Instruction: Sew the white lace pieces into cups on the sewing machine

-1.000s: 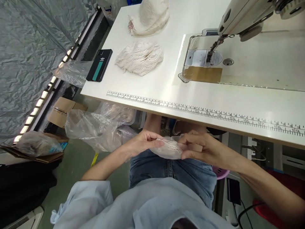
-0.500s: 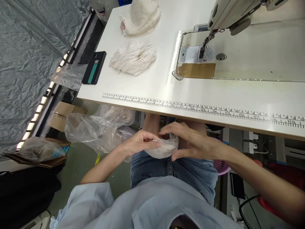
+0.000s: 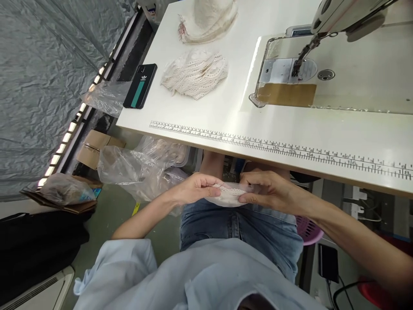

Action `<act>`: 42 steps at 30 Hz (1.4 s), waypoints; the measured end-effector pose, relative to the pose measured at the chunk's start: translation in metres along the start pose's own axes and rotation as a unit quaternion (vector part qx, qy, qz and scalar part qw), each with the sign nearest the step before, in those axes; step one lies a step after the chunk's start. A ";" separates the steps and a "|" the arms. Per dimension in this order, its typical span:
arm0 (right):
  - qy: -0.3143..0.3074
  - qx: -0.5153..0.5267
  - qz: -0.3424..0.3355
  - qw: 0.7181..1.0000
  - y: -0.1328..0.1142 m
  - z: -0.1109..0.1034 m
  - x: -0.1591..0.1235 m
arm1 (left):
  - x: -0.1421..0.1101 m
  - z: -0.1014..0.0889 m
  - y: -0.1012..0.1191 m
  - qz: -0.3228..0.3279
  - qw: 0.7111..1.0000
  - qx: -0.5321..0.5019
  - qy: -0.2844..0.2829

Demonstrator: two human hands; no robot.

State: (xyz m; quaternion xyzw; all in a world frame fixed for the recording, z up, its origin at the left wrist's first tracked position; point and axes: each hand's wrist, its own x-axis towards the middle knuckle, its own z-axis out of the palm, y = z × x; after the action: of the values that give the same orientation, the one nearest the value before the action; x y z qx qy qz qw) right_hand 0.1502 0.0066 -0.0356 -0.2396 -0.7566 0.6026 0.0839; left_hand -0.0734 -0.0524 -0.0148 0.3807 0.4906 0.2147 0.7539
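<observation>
Over my lap, just below the table's front edge, I hold a small piece of white lace-trimmed fabric [image 3: 228, 196]. My left hand [image 3: 200, 189] pinches its left end between thumb and fingers. At the other end, my right hand [image 3: 267, 191] is closed on the fabric, thumb in front and fingers behind. The piece is stretched sideways between both hands, its lace strip facing up. On the table lie a pile of cream lace pieces [image 3: 195, 74] and, behind it, a stack of cream cloth pieces [image 3: 208, 21] with frayed reddish threads at one corner.
A sewing machine [image 3: 335, 19] stands at the table's right, its needle over a metal plate. A ruler scale [image 3: 245, 143] runs along the front edge. A black phone [image 3: 140, 86] lies at the left edge. Plastic bags [image 3: 129, 172] and a cardboard box [image 3: 95, 148] sit below.
My right hand, spread beside the fabric before, has closed on its right end. The fabric is now stretched flatter between my hands. The whole view has shifted slightly.
</observation>
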 end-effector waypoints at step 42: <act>-0.032 0.016 -0.026 0.999 0.007 0.008 0.003 | 0.000 -0.006 -0.011 -0.042 0.999 0.014 0.025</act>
State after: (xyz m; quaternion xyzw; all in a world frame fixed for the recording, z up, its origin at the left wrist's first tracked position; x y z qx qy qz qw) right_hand 0.1460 0.0024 -0.0444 -0.1987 -0.7550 0.6199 0.0794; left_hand -0.0791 -0.0570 -0.0249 0.3645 0.5278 0.1859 0.7443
